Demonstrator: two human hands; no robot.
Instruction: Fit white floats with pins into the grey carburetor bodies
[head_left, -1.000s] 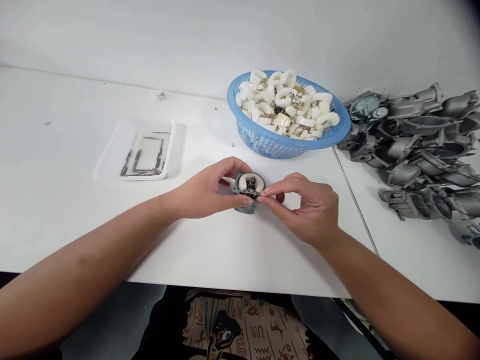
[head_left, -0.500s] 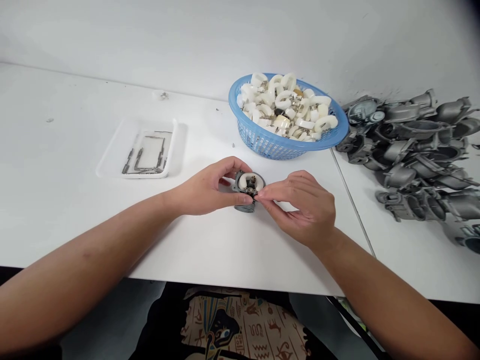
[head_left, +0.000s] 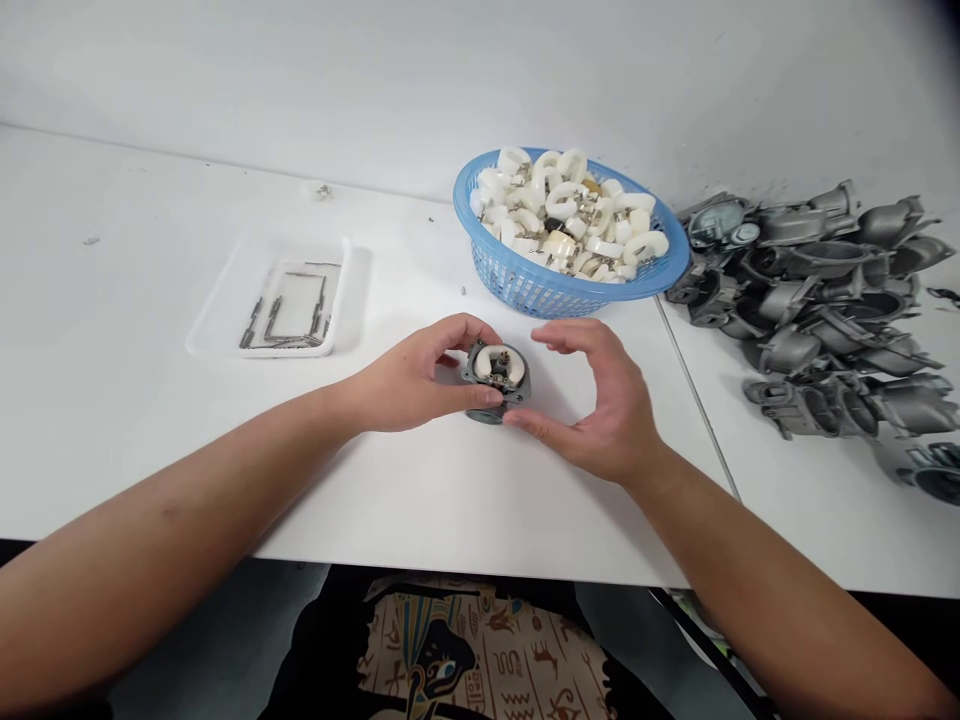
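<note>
1. Our left hand point(head_left: 409, 382) has its grip shut around the carburettor body point(head_left: 491, 395), thumb in front and fingers behind. We judge a pinch on the metal rim steadier than one on the float.
2. The carburettor body sits between both hands, low over the counter point(head_left: 112, 400), with its white float point(head_left: 495, 360) facing up.
3. Our right hand point(head_left: 604, 410) arches beside it, grip wide and holding nothing, thumb tip at the body's lower edge. Light support there seems wisest.
4. The white counter bears a clear tray of metal pins point(head_left: 289, 305), a blue basket point(head_left: 525, 285) of white floats point(head_left: 570, 210), and a heap of grey castings point(head_left: 825, 300).
5. A plain white wall point(head_left: 450, 70) stands behind.
</note>
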